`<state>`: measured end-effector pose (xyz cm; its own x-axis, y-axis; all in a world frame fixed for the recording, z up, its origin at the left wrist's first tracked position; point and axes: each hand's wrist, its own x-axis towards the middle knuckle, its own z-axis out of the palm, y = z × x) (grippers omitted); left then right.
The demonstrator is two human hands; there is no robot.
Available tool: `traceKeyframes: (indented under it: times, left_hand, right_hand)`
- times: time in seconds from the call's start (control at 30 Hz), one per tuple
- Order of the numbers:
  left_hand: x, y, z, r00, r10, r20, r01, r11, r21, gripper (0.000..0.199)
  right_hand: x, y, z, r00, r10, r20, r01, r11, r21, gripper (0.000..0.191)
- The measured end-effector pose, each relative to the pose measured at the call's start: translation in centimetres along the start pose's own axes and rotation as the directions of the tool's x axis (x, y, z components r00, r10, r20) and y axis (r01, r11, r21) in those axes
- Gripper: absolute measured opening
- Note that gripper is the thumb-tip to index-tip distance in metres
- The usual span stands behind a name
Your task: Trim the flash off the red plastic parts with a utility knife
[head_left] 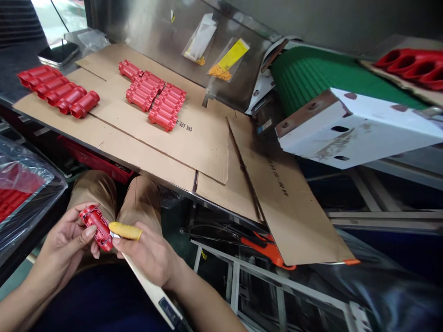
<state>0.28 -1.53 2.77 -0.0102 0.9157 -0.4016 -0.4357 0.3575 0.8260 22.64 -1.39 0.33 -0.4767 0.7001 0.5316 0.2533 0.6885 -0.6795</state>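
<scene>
Over my lap, my left hand (71, 242) is closed round a red plastic tubular part (98, 226), its slotted side facing up. My right hand (152, 251) grips a long, flat, pale-handled tool (148, 283) that looks like a knife; its front end meets the lower end of the red part and is partly hidden by my fingers. A yellow finger cot (125, 231) covers one digit of my right hand. On the cardboard sheet (138, 138) ahead lie a row of red tubular parts (57, 90) at the left and a cluster of similar parts (152, 97) in the middle.
A phone (58, 53) lies at the back left. Bags with yellow pieces (220, 71) rest against the metal panel. A green conveyor belt (311, 78) in a white frame carries red parts (415, 67) at right. A plastic-lined bin (31, 184) stands left; orange-handled equipment (266, 249) sits below the table.
</scene>
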Motion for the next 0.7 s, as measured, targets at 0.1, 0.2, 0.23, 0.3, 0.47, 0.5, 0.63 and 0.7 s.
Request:
traceKeyframes:
  times: [0.1, 0.2, 0.23, 0.3, 0.47, 0.5, 0.63, 0.7]
  left_hand:
    - [-0.3, 0.5, 0.4, 0.998, -0.053, -0.023, 0.053, 0.998, -0.018, 0.05]
    - [-0.2, 0.5, 0.2, 0.998, -0.039, -0.052, 0.037, 0.999, -0.029, 0.054]
    - [-0.1, 0.4, 0.1, 0.998, -0.032, -0.046, 0.031, 0.999, -0.024, 0.055]
    - [0.2, 0.2, -0.2, 1.0, -0.019, -0.022, 0.019, 1.0, -0.004, 0.057]
    - [0.2, 0.2, 0.2, 0.999, -0.026, -0.039, 0.026, 1.0, -0.012, 0.057]
    - [0.1, 0.3, 0.4, 0.999, -0.03, -0.041, 0.03, 0.999, -0.02, 0.056]
    - [-0.3, 0.5, 1.0, 0.998, -0.041, -0.041, 0.04, 0.999, -0.032, 0.055]
    - [-0.2, 0.5, 0.9, 0.999, -0.04, -0.036, 0.039, 0.999, -0.022, 0.056]
  right_hand:
    - [-0.1, 0.2, -1.3, 0.994, -0.008, -0.113, -0.008, 0.99, -0.141, 0.037]
    - [-0.4, -0.5, -1.6, 0.908, 0.291, -0.3, -0.273, 0.957, 0.101, 0.029]
    - [-0.4, -0.8, -1.4, 0.884, 0.373, -0.281, -0.319, 0.922, 0.219, 0.025]
    - [-0.3, -1.4, -1.0, 0.9, 0.388, -0.199, -0.294, 0.877, 0.38, 0.019]
    - [0.3, -1.7, -0.2, 0.986, 0.082, -0.148, -0.032, 0.951, 0.309, 0.048]
    - [0.3, -1.7, -0.2, 0.991, 0.047, -0.129, -0.011, 0.963, 0.269, 0.055]
    - [0.1, -1.5, -0.5, 1.0, 0.014, -0.026, -0.009, 0.98, 0.2, 0.06]
    - [-0.2, -1.5, -0.5, 0.999, 0.038, 0.005, -0.039, 0.984, 0.176, 0.052]
